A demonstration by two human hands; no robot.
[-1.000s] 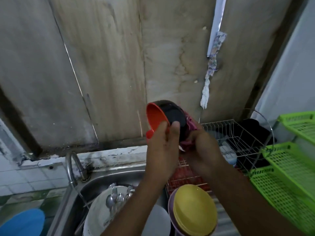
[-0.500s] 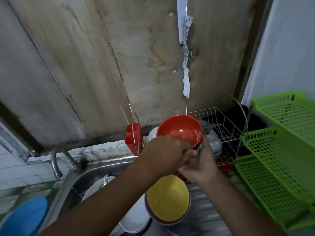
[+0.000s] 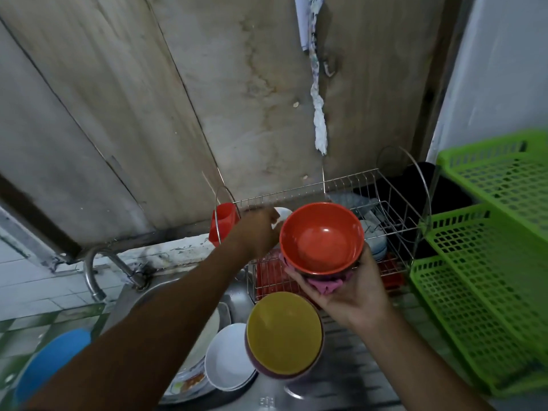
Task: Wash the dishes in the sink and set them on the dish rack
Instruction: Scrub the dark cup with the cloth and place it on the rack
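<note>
The left hand (image 3: 258, 232) had left the red bowl (image 3: 321, 238), reaching into the dish rack (image 3: 341, 180) at its ten o'clock, grip hidden. The right hand (image 3: 350, 295) alone cupped the bowl and pink cloth (image 3: 326, 284); racking probably came next.

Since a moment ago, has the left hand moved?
Yes. The left hand let go of the round orange plastic bowl and went left along the wire dish rack.

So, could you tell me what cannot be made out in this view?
Head view:
left hand at the dish rack: motion-blurred, so its grip on the white dish is unclear.
right hand: palm hidden beneath the orange bowl and pink cloth.
plates in the sink: mostly covered by the left forearm.
dark object behind the rack: too dim.
</note>
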